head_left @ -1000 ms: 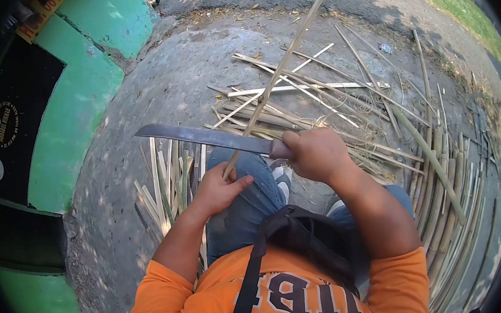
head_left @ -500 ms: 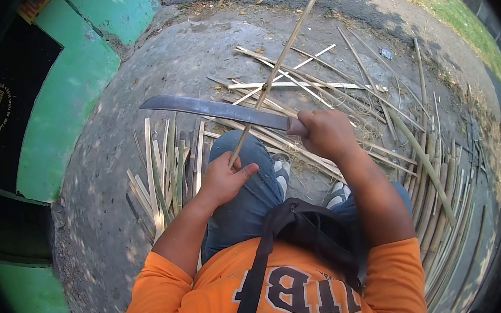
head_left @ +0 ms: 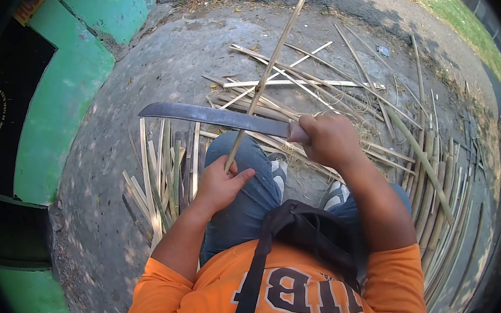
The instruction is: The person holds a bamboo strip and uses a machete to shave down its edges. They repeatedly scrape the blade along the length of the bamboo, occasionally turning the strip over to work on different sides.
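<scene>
My left hand (head_left: 224,184) is closed round the lower end of a long bamboo strip (head_left: 277,50), which slants up and away to the top of the view. A darker node shows partway along the strip. In my right hand (head_left: 328,141) is the handle of a machete (head_left: 214,115), its long grey blade pointing left. The blade crosses over the strip a little above my left hand, overlapping it in this view. My left hand is over my bent knee in blue jeans (head_left: 240,175).
Split bamboo strips (head_left: 306,80) lie crossed on the concrete ground (head_left: 109,181) ahead, with curly shavings among them. More strips (head_left: 165,164) lie at left. Bamboo poles (head_left: 430,200) are piled at right. A green wall (head_left: 52,132) stands at left; a black bag (head_left: 311,234) hangs at my waist.
The strip, my left hand and the machete have shifted slightly left in view, and the left hand sits a little lower. Both hands keep their hold.
</scene>
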`<state>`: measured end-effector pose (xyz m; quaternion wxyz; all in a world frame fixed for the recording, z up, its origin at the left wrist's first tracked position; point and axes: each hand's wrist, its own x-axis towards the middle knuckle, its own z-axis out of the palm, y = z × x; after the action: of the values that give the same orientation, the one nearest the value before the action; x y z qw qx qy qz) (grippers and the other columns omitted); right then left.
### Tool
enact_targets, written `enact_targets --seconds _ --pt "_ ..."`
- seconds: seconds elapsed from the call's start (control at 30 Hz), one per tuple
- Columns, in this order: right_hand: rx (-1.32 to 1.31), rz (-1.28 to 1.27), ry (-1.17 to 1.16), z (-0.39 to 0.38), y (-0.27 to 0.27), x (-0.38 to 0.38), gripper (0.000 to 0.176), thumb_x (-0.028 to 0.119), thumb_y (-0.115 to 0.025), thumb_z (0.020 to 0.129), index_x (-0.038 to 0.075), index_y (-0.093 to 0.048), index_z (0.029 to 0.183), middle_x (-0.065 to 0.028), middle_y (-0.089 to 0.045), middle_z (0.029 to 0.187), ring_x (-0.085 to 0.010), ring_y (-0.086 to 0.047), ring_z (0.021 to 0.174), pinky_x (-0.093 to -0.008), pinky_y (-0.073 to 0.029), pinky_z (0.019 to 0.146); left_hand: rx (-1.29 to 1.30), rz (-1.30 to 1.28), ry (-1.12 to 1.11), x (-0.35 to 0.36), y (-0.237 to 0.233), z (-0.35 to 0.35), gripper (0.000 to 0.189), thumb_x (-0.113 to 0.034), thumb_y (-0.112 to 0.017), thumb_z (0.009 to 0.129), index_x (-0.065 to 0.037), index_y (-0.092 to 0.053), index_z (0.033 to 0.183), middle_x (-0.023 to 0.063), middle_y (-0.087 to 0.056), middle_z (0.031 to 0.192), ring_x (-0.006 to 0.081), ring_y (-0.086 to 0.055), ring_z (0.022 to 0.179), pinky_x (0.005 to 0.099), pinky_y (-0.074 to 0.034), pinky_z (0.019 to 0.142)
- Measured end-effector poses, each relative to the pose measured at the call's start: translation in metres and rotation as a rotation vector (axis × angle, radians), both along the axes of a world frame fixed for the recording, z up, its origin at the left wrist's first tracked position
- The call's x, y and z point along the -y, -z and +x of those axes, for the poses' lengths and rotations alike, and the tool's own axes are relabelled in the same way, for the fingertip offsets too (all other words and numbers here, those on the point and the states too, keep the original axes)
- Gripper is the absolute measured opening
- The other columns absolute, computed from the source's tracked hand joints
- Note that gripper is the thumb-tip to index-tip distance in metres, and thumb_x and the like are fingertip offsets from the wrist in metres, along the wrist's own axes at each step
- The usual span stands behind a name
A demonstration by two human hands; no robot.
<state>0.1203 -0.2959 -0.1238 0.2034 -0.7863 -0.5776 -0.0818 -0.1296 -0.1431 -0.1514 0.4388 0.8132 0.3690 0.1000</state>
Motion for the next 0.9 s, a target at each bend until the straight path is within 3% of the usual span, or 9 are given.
enact_targets --seconds 0.2,0.47,0.63,0.83,0.9 --pt "-0.017 0.065 0.095 0.027 0.000 -0.004 0.010 0.017 -0.069 0.080 0.011 -0.064 0.085 -0.0159 -0.070 0.076 -0.0395 -0.070 0.072 -0.0512 -0.055 0.066 -0.017 0.015 -0.014 0.000 -0.001 0.000 0.042 -0.034 -0.086 0.088 -0.007 -0.055 0.080 0.0044 -0.057 0.063 0.0138 -0.050 0.058 0.0333 -0.044 0.056" --pt "0.019 -0.046 -0.097 -0.004 -0.001 -0.001 0.010 0.015 -0.070 0.078 0.011 -0.065 0.085 -0.0144 -0.071 0.074 -0.0371 -0.071 0.069 -0.0499 -0.056 0.066 -0.041 0.103 0.004 0.006 -0.003 0.004 0.037 -0.028 -0.084 0.088 -0.004 -0.057 0.081 0.0106 -0.060 0.065 0.0203 -0.057 0.058 0.0369 -0.046 0.057" --pt "-0.041 0.145 0.024 0.038 0.007 -0.001 0.011 0.017 -0.070 0.078 0.011 -0.063 0.084 -0.0142 -0.070 0.073 -0.0387 -0.070 0.068 -0.0508 -0.055 0.065 -0.062 0.158 0.040 0.007 -0.007 0.004 0.029 -0.021 -0.081 0.088 -0.003 -0.059 0.083 0.0138 -0.064 0.068 0.0266 -0.063 0.060 0.0396 -0.048 0.058" --pt "0.055 0.140 -0.004 0.024 0.011 0.003 0.011 0.019 -0.070 0.079 0.013 -0.062 0.083 -0.0114 -0.069 0.069 -0.0358 -0.070 0.066 -0.0495 -0.054 0.062 -0.012 0.054 0.036 0.004 0.000 0.001 0.031 -0.025 -0.081 0.089 -0.003 -0.059 0.083 0.0114 -0.062 0.066 0.0252 -0.061 0.059 0.0382 -0.047 0.058" --pt "0.078 0.114 -0.087 0.012 0.013 0.002 0.009 0.019 -0.069 0.080 0.014 -0.063 0.082 -0.0094 -0.069 0.068 -0.0332 -0.070 0.064 -0.0455 -0.054 0.063 0.008 0.062 0.058 0.006 0.000 0.001 0.033 -0.023 -0.083 0.088 -0.005 -0.056 0.083 0.0036 -0.053 0.065 0.0150 -0.049 0.060 0.0340 -0.042 0.056"
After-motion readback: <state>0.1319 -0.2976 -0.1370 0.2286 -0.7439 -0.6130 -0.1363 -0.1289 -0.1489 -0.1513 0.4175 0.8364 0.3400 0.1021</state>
